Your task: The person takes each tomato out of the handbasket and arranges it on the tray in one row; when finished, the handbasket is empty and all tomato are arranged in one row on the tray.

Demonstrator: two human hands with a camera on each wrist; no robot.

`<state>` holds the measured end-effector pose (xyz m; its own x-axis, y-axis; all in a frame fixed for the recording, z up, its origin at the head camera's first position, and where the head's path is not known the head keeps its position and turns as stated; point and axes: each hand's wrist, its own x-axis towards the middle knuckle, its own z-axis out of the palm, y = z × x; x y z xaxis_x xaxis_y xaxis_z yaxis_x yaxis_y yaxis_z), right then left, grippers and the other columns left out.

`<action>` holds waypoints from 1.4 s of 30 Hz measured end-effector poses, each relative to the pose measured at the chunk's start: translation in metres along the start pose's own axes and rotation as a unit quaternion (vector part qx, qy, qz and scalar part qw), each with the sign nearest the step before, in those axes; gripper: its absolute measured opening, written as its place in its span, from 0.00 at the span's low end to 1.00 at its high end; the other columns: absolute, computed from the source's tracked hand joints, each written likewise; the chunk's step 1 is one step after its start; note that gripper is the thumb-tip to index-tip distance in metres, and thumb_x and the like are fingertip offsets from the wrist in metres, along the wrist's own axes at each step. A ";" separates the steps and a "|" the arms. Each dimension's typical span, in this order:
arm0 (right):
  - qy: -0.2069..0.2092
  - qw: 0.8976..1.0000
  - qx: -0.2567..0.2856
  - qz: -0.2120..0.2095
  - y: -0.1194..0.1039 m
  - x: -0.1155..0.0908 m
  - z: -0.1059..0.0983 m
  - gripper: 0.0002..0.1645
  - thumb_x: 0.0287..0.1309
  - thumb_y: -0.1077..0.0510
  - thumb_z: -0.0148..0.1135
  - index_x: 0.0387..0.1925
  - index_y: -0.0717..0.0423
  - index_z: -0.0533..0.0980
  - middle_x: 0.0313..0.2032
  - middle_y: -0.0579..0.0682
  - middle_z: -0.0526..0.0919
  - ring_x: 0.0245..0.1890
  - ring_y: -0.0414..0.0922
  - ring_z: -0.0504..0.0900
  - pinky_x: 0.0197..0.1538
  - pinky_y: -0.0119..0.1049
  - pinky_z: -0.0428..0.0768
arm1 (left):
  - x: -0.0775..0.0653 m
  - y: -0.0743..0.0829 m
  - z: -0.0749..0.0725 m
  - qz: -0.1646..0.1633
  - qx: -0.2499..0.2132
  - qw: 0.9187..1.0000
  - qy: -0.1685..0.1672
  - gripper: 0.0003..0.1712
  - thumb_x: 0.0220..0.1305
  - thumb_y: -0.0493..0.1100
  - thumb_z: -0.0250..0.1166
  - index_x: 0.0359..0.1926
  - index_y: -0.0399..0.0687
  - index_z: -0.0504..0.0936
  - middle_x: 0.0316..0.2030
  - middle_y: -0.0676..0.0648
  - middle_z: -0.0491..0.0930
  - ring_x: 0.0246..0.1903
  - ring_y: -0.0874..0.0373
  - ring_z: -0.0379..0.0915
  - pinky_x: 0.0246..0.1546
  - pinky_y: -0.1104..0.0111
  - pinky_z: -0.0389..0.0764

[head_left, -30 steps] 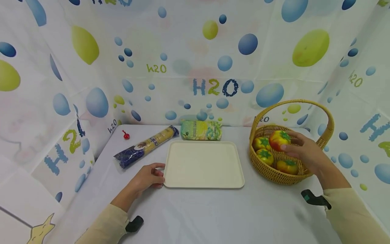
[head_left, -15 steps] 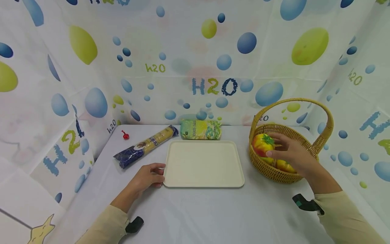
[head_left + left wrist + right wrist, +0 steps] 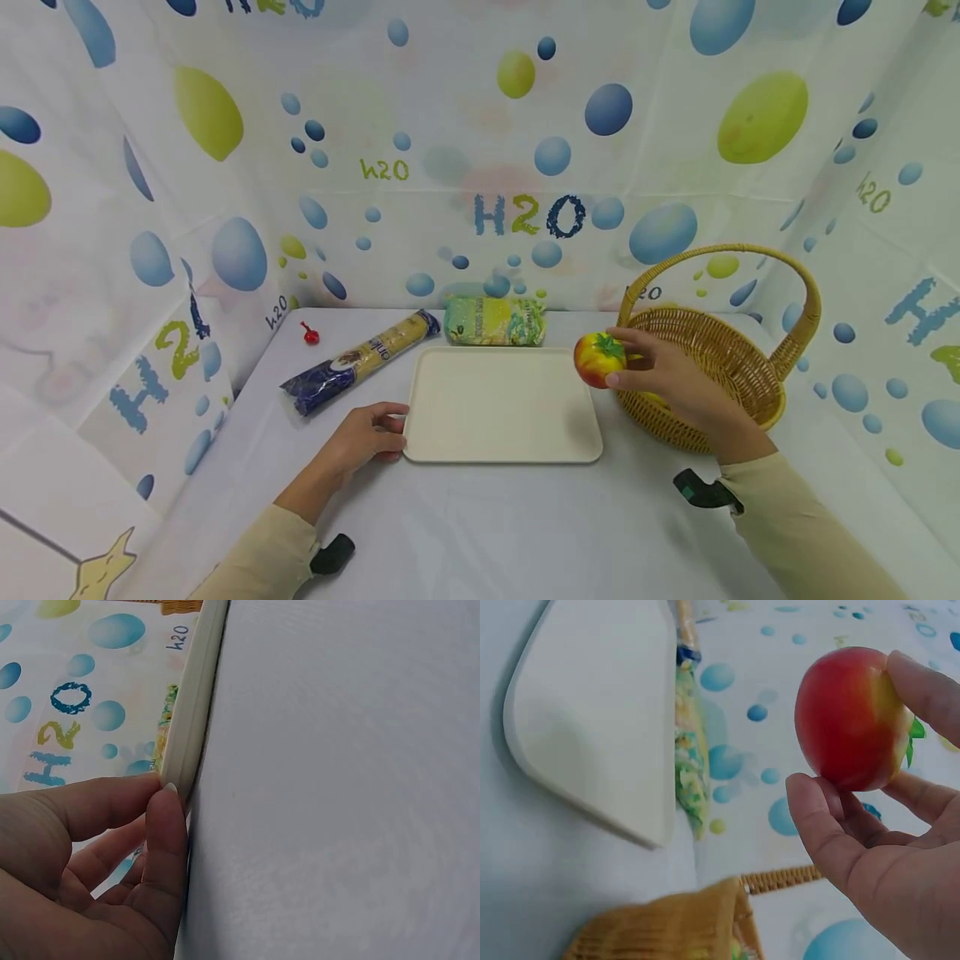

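My right hand (image 3: 670, 375) holds a red and yellow tomato (image 3: 597, 360) with a green leafy top between thumb and fingers. The tomato is in the air over the right edge of a cream rectangular tray (image 3: 498, 404). In the right wrist view, its smooth red side (image 3: 844, 720) faces the camera. My left hand (image 3: 367, 435) pinches the tray's left edge, and the left wrist view shows thumb and finger meeting at its rim (image 3: 189, 727). Right of the tray stands a wicker basket (image 3: 738, 367) with a tall handle; my right hand and forearm hide most of the tomatoes inside.
Behind the tray lies a green and yellow packet (image 3: 495, 321). A blue and yellow pasta pack (image 3: 360, 360) lies slanted at the left, with a small red cherry-like item (image 3: 310, 334) beyond it. A patterned curtain (image 3: 465, 125) encloses the table's back and sides.
My right hand has carried the tomato leftward, from above the basket to the tray's right edge. My left hand stays at the tray's left edge, and the tray has not moved.
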<state>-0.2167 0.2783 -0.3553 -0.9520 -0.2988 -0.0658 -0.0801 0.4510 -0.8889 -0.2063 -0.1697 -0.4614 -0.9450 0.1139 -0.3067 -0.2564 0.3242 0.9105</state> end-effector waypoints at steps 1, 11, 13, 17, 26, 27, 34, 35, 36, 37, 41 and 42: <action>-0.004 1.000 -0.002 0.002 -0.001 0.004 0.004 0.48 0.60 0.49 0.73 0.76 0.50 0.60 0.65 0.60 0.71 0.63 0.59 0.71 0.58 0.34 0.79 | 0.000 0.000 0.000 0.000 0.001 1.000 0.001 0.33 0.57 0.25 0.69 0.65 0.37 0.76 0.45 0.39 0.78 0.36 0.55 0.79 0.37 0.65 0.87; -0.034 0.998 0.025 0.037 -0.011 0.040 0.053 0.50 0.54 0.47 0.77 0.75 0.44 0.63 0.66 0.58 0.69 0.61 0.57 0.74 0.65 0.51 0.75 | -0.003 0.001 0.000 0.003 -0.002 1.000 -0.002 0.33 0.57 0.25 0.70 0.65 0.36 0.75 0.46 0.39 0.78 0.36 0.55 0.79 0.37 0.63 0.88; -0.048 0.998 0.026 0.031 -0.010 0.046 0.061 0.48 0.56 0.48 0.76 0.75 0.46 0.64 0.66 0.59 0.70 0.60 0.57 0.75 0.63 0.49 0.77 | -0.003 0.001 0.001 0.003 0.001 1.000 -0.002 0.33 0.57 0.26 0.70 0.65 0.36 0.75 0.47 0.39 0.78 0.36 0.55 0.79 0.37 0.63 0.88; -0.073 0.996 0.037 0.024 -0.011 0.058 0.077 0.47 0.57 0.50 0.75 0.75 0.47 0.64 0.64 0.59 0.71 0.58 0.56 0.76 0.60 0.45 0.81 | -0.002 0.001 0.000 0.007 0.005 1.000 -0.006 0.33 0.58 0.26 0.70 0.66 0.36 0.75 0.47 0.39 0.77 0.37 0.55 0.78 0.37 0.63 0.87; -0.091 0.995 0.033 0.020 -0.015 0.092 0.110 0.46 0.56 0.51 0.76 0.74 0.45 0.67 0.64 0.57 0.72 0.59 0.54 0.75 0.58 0.44 0.82 | -0.003 -0.001 -0.001 0.007 -0.006 1.000 -0.006 0.33 0.57 0.25 0.69 0.65 0.36 0.75 0.46 0.39 0.78 0.36 0.55 0.78 0.37 0.64 0.87; -0.092 0.995 0.030 0.021 -0.015 0.095 0.114 0.46 0.55 0.51 0.77 0.74 0.45 0.67 0.65 0.56 0.72 0.59 0.54 0.75 0.58 0.44 0.82 | -0.003 -0.001 -0.001 0.008 -0.007 1.000 -0.006 0.33 0.57 0.25 0.69 0.65 0.36 0.76 0.46 0.39 0.78 0.36 0.55 0.78 0.37 0.64 0.87; -0.094 0.995 0.013 0.029 -0.017 0.114 0.138 0.44 0.56 0.54 0.75 0.73 0.45 0.68 0.65 0.56 0.72 0.59 0.52 0.75 0.59 0.44 0.82 | -0.002 -0.001 0.001 -0.001 -0.004 1.000 -0.001 0.33 0.57 0.26 0.69 0.65 0.37 0.76 0.46 0.39 0.78 0.37 0.55 0.78 0.37 0.64 0.87; -0.094 0.995 0.012 0.030 -0.017 0.116 0.142 0.43 0.56 0.55 0.75 0.72 0.44 0.69 0.65 0.55 0.72 0.58 0.52 0.75 0.59 0.44 0.82 | -0.002 -0.001 0.001 -0.004 -0.004 1.000 0.001 0.33 0.57 0.26 0.69 0.65 0.38 0.76 0.46 0.40 0.78 0.37 0.55 0.79 0.37 0.64 0.87; -0.094 0.995 0.010 0.032 -0.018 0.119 0.145 0.42 0.56 0.55 0.75 0.72 0.44 0.69 0.65 0.55 0.72 0.58 0.52 0.76 0.59 0.44 0.82 | -0.002 -0.001 0.001 -0.008 -0.002 1.000 0.002 0.32 0.58 0.26 0.69 0.65 0.38 0.77 0.46 0.40 0.78 0.37 0.55 0.79 0.38 0.65 0.87; -0.094 0.995 0.007 0.033 -0.018 0.121 0.149 0.42 0.57 0.55 0.74 0.72 0.44 0.69 0.65 0.55 0.72 0.58 0.52 0.76 0.60 0.44 0.82 | -0.002 -0.001 0.001 -0.010 -0.002 1.000 0.003 0.32 0.58 0.26 0.69 0.65 0.39 0.77 0.47 0.40 0.78 0.37 0.55 0.79 0.38 0.65 0.87; -0.101 0.994 0.004 0.035 -0.019 0.131 0.164 0.41 0.57 0.55 0.74 0.71 0.45 0.70 0.65 0.55 0.72 0.57 0.50 0.76 0.59 0.44 0.82 | -0.002 -0.001 0.000 -0.013 0.001 1.000 0.005 0.32 0.58 0.27 0.70 0.64 0.41 0.77 0.46 0.40 0.78 0.37 0.54 0.78 0.39 0.65 0.88; -0.105 0.994 0.004 0.035 -0.020 0.132 0.168 0.42 0.57 0.54 0.74 0.72 0.46 0.69 0.64 0.56 0.73 0.56 0.50 0.77 0.59 0.43 0.82 | -0.001 -0.001 0.000 -0.012 0.002 1.000 0.004 0.31 0.58 0.27 0.70 0.64 0.41 0.77 0.46 0.40 0.78 0.37 0.54 0.78 0.39 0.64 0.88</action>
<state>-0.2916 0.0889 -0.4223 -0.8728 -0.4358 -0.2197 -0.0123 0.4698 -0.8827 -0.2047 -0.1702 -0.4620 -0.9400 0.0988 -0.3265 -0.2785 0.3304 0.9018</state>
